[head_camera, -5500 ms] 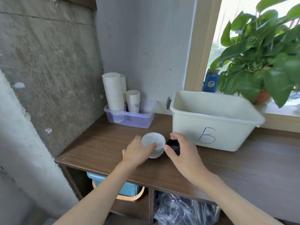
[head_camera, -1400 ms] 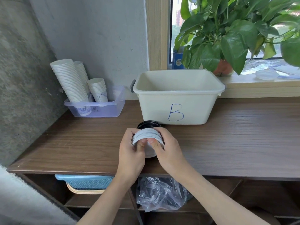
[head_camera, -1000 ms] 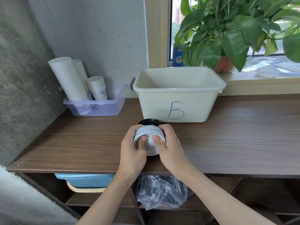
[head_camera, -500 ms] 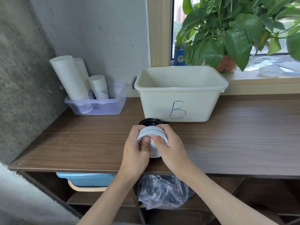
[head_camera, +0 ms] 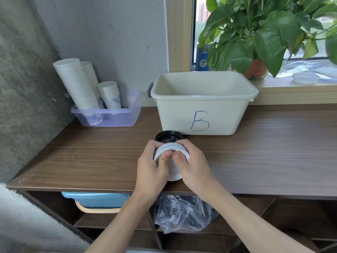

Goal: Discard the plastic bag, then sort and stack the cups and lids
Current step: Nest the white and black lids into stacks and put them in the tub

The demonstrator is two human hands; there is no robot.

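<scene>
- Compared with a few seconds back, the right hand (head_camera: 195, 165) has left the black lids (head_camera: 168, 137). Both hands now wrap the small stack of white cups (head_camera: 171, 147), and the thumbs have crept closer together.
- Far left, tall paper cup stacks (head_camera: 76, 83) stand in a clear tray (head_camera: 118, 119) by the wall, probably where sorted cups go.
- Left hand (head_camera: 151, 167) curls round the stack's left side, thumb on the rims.
- Stack sits tilted near the front edge of the surface (head_camera: 91, 157). My guess is it's being squared up or picked apart, can't tell which.
- Right hand grips the other side the same way.
- Black lids wait just behind, in front of the bin marked B (head_camera: 204, 96).
- Crumpled plastic bag (head_camera: 182, 214) is on the shelf below, so it looks already ditched.
</scene>
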